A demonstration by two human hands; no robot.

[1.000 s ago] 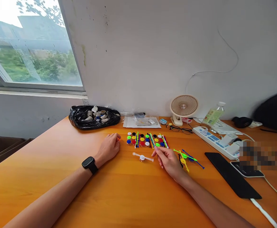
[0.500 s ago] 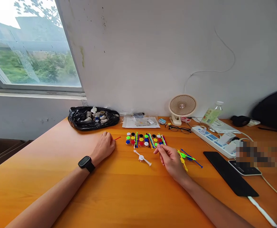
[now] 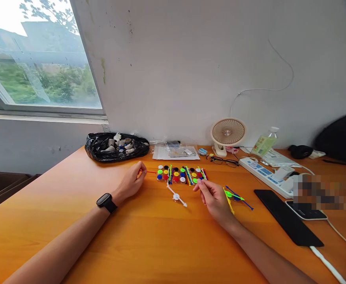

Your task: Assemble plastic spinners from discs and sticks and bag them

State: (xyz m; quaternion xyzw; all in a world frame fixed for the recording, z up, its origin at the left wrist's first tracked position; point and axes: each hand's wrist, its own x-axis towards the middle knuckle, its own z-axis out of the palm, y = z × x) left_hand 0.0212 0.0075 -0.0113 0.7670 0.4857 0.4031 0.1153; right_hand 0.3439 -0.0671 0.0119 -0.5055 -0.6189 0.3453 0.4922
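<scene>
I'll put my clock on the shiny orange-brown wooden table point(image 3: 149, 244), with the round white plastic spinner point(image 3: 176, 197) in the middle. It looks all put together, its long arrow pointing to eleven and to between four and five. Over at three, past my right hand point(image 3: 213, 200), are more that look done: a thin bright green plastic arrow point(image 3: 238, 196), a thin yellow plastic arrow point(image 3: 229, 202) and a thin dark blue plastic arrow point(image 3: 247, 203), all bunched up and partly hidden. I think lots is left, because at twelve there are rows of small round plastic pieces in many colours point(image 3: 160, 172), with bundles of thin coloured plastic sticks point(image 3: 188, 176) between them, none joined that I can see. My left hand point(image 3: 130, 184), between nine and ten, is curled up small and seems to pinch a thin red plastic stick point(image 3: 151, 172) that pokes out toward three. My right hand is just beside the spinner, at three, fingers bent in with a narrow gap, and I can't tell if they hold anything.
</scene>
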